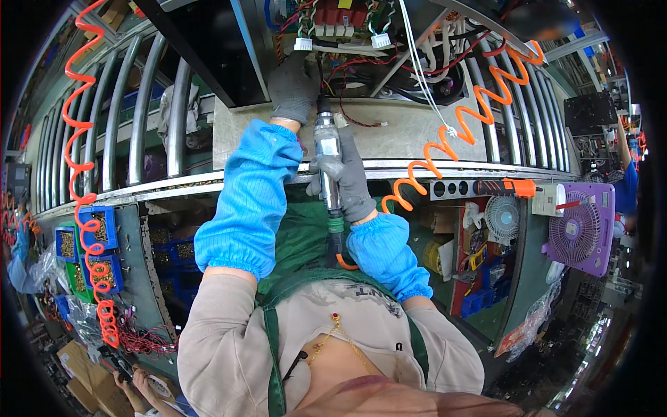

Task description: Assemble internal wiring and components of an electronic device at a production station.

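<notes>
My right hand (347,174), in a grey glove, is wrapped round a silver pneumatic screwdriver (328,142). The tool points away from me, its tip at the open metal cabinet (250,42); an orange air hose joins its near end. Just left of that tip, my left hand (293,87), also gloved in grey, reaches in at the cabinet's front. Its fingers look curled, and whatever they hold is hidden. Beyond the hands are white connectors (303,44) on twisted wires. A thin red-and-black cable (361,124) lies on the metal plate (417,135) right of the tool.
Coiled orange air hoses hang at left (87,167) and right (479,115). Metal rollers (142,111) flank the plate. Blue bins (104,226) of small hardware stand at lower left. An orange-and-black tool (507,187) and a purple fan (580,229) are at right. Another person's hands (139,386) show at lower left.
</notes>
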Demonstrator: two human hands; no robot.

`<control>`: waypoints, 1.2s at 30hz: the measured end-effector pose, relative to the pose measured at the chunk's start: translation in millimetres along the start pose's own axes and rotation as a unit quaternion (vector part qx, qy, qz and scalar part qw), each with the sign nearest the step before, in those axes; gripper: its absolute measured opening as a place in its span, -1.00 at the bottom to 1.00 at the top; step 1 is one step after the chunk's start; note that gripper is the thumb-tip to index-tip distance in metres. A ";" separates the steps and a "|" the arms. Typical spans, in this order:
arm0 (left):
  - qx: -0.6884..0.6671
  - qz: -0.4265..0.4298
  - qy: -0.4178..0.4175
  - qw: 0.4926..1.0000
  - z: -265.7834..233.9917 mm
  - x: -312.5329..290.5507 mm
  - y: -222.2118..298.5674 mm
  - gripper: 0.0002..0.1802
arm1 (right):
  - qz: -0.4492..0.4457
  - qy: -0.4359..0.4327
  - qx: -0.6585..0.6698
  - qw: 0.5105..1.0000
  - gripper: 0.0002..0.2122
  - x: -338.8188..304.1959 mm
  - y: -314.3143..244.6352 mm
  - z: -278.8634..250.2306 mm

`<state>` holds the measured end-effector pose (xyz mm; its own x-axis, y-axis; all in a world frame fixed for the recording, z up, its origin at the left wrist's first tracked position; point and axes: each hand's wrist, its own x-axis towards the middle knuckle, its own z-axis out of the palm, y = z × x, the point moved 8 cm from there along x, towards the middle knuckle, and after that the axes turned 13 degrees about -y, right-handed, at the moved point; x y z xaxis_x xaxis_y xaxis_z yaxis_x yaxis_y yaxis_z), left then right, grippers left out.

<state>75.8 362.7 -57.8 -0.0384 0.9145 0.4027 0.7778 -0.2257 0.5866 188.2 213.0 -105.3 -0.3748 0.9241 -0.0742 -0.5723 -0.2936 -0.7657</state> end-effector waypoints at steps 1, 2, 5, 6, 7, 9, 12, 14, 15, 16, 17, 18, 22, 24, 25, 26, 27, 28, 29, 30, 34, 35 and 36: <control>-0.007 0.001 0.001 1.000 -1.4 -0.8 0.2 -0.75 | 0.004 0.001 -0.016 1.000 -0.40 -1.9 -1.1 -0.1; -0.015 0.003 0.004 1.000 -2.9 -0.3 0.2 -0.75 | 0.008 0.000 -0.033 0.999 -0.45 -2.5 -2.6 0.3; -0.014 0.023 0.017 0.999 -3.8 -1.3 2.8 -0.75 | 0.016 -0.006 -0.034 0.999 -0.44 -1.5 -0.8 -0.8; -0.015 0.025 0.019 0.999 -3.3 -1.1 4.2 -0.75 | 0.013 -0.007 -0.035 0.999 -0.44 -1.4 -1.7 -1.2; -0.016 0.010 0.002 1.000 -0.1 0.1 3.3 -0.75 | 0.014 -0.001 -0.047 0.999 -0.45 -1.7 -2.8 -2.2; -0.016 -0.001 -0.013 1.000 2.8 1.0 3.2 -0.76 | 0.010 0.004 -0.058 0.998 -0.45 -3.1 -7.5 -4.4; 0.000 0.019 -0.008 1.000 10.0 -7.0 -9.7 -0.75 | 0.067 -0.012 -0.085 0.994 -0.18 -10.2 -7.7 -4.5; -0.274 -0.019 0.022 0.961 25.6 -22.4 -64.5 -0.76 | 0.060 -0.065 -0.055 0.995 -0.14 -30.0 -14.6 9.0; -0.273 -0.001 -0.053 0.960 37.7 -36.4 -64.0 -0.78 | 0.060 -0.040 -0.143 0.987 -0.12 -36.9 -18.8 -4.6; -0.280 0.034 -0.123 0.951 40.9 -54.9 -40.2 -0.80 | 0.055 -0.068 -0.084 0.993 -0.10 -57.4 -28.1 -9.3; -0.067 0.087 -0.204 0.973 43.4 -64.2 -13.1 -0.84 | 0.069 -0.066 -0.079 0.992 -0.09 -71.0 -31.4 -18.7; 0.157 0.128 -0.266 0.943 43.8 -72.7 0.6 -0.88 | 0.087 -0.073 -0.073 0.991 -0.08 -80.1 -29.8 -23.9; -0.551 0.029 -0.095 0.829 72.0 -87.8 -6.4 -0.92 | 0.081 -0.064 -0.028 0.994 -0.05 -114.3 -35.9 -38.8; -0.726 -0.294 -0.281 0.555 103.1 -106.6 33.9 -0.87 | 0.091 -0.036 -0.034 0.995 -0.03 -132.6 -49.7 -44.4; -0.703 -0.280 -0.318 0.572 104.7 -103.5 40.9 -0.83 | 0.099 -0.027 -0.057 0.993 -0.03 -138.3 -56.8 -40.9; -0.703 -0.276 -0.321 0.571 107.0 -100.5 49.2 -0.83 | 0.095 -0.025 -0.058 0.994 -0.03 -143.8 -61.8 -41.7; -0.719 -0.287 -0.321 0.546 111.1 -98.8 58.4 -0.82 | 0.086 -0.017 -0.082 0.993 -0.02 -148.6 -67.7 -44.3; -0.733 -0.298 -0.320 0.521 115.2 -96.7 68.2 -0.81 | 0.078 -0.009 -0.106 0.991 -0.02 -152.8 -73.8 -45.7; -0.748 -0.292 -0.325 0.499 118.9 -92.9 81.5 -0.78 | 0.084 0.010 -0.132 0.988 -0.02 -156.6 -81.0 -45.4; -0.748 -0.291 -0.330 0.497 119.6 -90.1 89.6 -0.78 | 0.080 0.014 -0.133 0.988 -0.02 -159.3 -83.9 -48.5; -0.750 -0.329 -0.351 0.455 128.0 -84.9 115.4 -0.83 | 0.062 0.029 -0.147 0.987 -0.05 -169.8 -96.8 -60.2; -0.755 -0.301 -0.371 0.449 127.7 -81.2 122.7 -0.82 | 0.060 0.032 -0.168 0.983 -0.06 -169.3 -99.6 -62.9; -0.759 -0.273 -0.390 0.444 127.2 -78.3 130.2 -0.75 | 0.058 0.035 -0.188 0.980 -0.06 -169.2 -102.3 -65.0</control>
<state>259.9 304.4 -102.3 0.7286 0.6764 -0.1083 -0.5559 0.6762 0.4835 357.6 102.5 -56.0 -0.3630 0.9082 -0.2082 -0.2147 -0.2990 -0.9298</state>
